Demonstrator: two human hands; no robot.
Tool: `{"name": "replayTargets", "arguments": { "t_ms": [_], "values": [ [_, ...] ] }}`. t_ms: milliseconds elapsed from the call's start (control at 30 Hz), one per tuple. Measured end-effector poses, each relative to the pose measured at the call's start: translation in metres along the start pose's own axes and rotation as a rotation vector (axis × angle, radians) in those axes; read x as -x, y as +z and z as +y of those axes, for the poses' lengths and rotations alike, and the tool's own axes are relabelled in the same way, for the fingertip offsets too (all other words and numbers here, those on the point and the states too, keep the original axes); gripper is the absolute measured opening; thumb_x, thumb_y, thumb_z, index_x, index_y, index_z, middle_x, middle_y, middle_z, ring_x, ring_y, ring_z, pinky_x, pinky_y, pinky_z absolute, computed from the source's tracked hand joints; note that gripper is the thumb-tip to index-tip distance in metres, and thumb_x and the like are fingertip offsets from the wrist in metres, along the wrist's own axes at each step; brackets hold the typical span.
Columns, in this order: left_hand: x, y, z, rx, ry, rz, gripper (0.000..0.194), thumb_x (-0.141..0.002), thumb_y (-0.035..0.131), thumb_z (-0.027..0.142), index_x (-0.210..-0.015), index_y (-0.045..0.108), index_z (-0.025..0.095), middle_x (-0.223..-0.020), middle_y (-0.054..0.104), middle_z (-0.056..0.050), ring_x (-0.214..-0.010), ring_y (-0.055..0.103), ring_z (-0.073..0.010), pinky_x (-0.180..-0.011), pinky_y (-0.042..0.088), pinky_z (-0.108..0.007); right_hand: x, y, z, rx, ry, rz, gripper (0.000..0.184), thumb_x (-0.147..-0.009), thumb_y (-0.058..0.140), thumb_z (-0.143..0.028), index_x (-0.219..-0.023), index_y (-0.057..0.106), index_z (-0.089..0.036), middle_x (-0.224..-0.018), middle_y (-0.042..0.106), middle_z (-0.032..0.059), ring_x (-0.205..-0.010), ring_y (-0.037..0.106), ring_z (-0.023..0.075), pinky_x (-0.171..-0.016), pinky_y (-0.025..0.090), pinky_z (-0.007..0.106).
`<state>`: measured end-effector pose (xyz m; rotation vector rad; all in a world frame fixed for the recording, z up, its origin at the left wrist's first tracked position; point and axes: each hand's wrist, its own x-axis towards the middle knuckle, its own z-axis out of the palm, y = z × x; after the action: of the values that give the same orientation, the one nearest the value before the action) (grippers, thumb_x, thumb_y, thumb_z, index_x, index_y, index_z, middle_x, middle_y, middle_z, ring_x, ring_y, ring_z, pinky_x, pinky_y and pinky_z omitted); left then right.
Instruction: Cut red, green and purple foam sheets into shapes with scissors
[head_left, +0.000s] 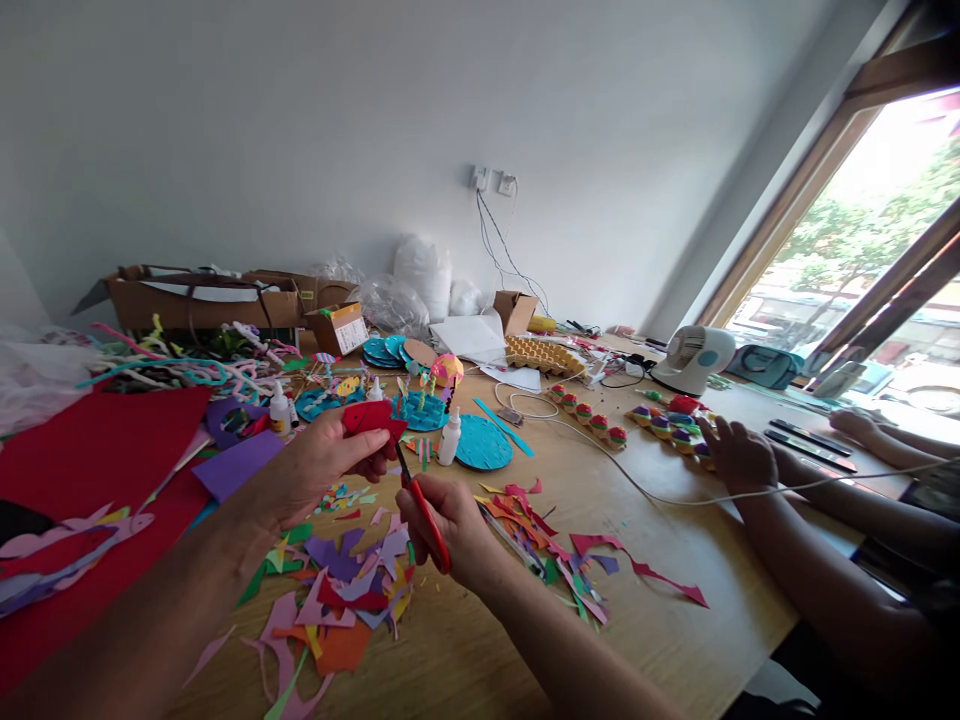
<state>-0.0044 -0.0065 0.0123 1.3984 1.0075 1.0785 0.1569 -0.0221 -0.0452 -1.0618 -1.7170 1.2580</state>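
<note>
At far left, a large red sheet (90,430) lay across the wooden table (637,525), with a heap of pipe cleaners (187,365) behind it and a long cardboard box (202,305) farther back against the wall. A purple sheet (236,465) rested beside the red one, near a small glue bottle (280,408). A person's left hand (326,455) pinched a piece of red paper (367,415) between thumb and fingers, holding it raised above the table near the middle of the scene. Below it, colorful paper scraps (345,648) spread over the tabletop. The right hand (454,525), fingers wrapped around the handles, gripped red-handled scissors (431,522), the blades pointing up at the right end of the paper; how far apart the blades stood could not be told. Behind the right hand, a white bottle (449,440) stood upright just beside a round blue disc (484,443). More cuttings (525,515) lay to the right, in front of a row of red-topped carton cups (583,412). A co-worker's hand (739,455) reached over a second, multicolored row (660,425); whether its fingers grasped anything could not be told. A white fan (690,355) stood behind, and a wood-framed window (862,210) let in daylight at far right
</note>
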Motion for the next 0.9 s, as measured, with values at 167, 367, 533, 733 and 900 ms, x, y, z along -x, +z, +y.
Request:
{"name": "replayTargets", "arguments": {
  "t_ms": [167, 367, 533, 733, 900],
  "values": [
    [0.000, 0.002, 0.000, 0.023, 0.010, -0.006, 0.016, -0.065, 0.063, 0.033, -0.060, 0.060, 0.018, -0.057, 0.061, 0.002, -0.054, 0.055, -0.0120, -0.057, 0.047, -0.025, 0.000, 0.001, 0.000, -0.029, -0.008, -0.010, 0.039, -0.077, 0.055, -0.049, -0.059, 0.042, -0.018, -0.043, 0.042, -0.0068, -0.035, 0.041, 0.0056, -0.033, 0.031, 0.015],
    [-0.001, 0.000, -0.003, 0.035, 0.017, -0.032, 0.016, -0.068, 0.063, 0.033, -0.062, 0.060, 0.018, -0.058, 0.061, 0.002, -0.055, 0.055, -0.0114, -0.058, 0.047, -0.024, 0.000, 0.000, 0.002, -0.026, -0.020, -0.008, 0.036, -0.079, 0.055, -0.046, -0.059, 0.042, -0.018, -0.044, 0.041, -0.0068, -0.035, 0.040, 0.0059, -0.033, 0.032, 0.015],
    [0.000, -0.003, 0.000, 0.025, 0.001, -0.012, 0.017, -0.069, 0.063, 0.035, -0.069, 0.061, 0.018, -0.062, 0.061, 0.002, -0.057, 0.055, -0.0119, -0.057, 0.046, -0.024, 0.000, -0.002, 0.003, 0.043, -0.033, -0.003, 0.036, -0.080, 0.054, -0.043, -0.058, 0.041, -0.018, -0.046, 0.040, -0.0063, -0.038, 0.040, 0.0059, -0.037, 0.031, 0.016],
    [-0.003, -0.008, 0.003, -0.033, 0.108, 0.106, 0.013, -0.068, 0.065, 0.030, -0.073, 0.060, 0.020, -0.062, 0.053, 0.006, -0.055, 0.046, -0.0077, -0.051, 0.038, -0.017, -0.001, -0.002, 0.003, 0.129, -0.042, -0.019, 0.035, -0.081, 0.052, -0.040, -0.058, 0.040, -0.018, -0.047, 0.041, -0.0058, -0.040, 0.040, 0.0054, -0.038, 0.029, 0.015],
    [-0.003, -0.008, 0.002, -0.002, 0.061, 0.048, 0.012, -0.069, 0.065, 0.027, -0.070, 0.056, 0.019, -0.058, 0.051, 0.008, -0.052, 0.044, -0.0060, -0.051, 0.037, -0.016, -0.001, 0.000, 0.003, -0.031, -0.011, -0.028, 0.035, -0.079, 0.054, -0.045, -0.059, 0.042, -0.018, -0.044, 0.043, -0.0062, -0.036, 0.042, 0.0064, -0.033, 0.030, 0.015]
  ]
}}
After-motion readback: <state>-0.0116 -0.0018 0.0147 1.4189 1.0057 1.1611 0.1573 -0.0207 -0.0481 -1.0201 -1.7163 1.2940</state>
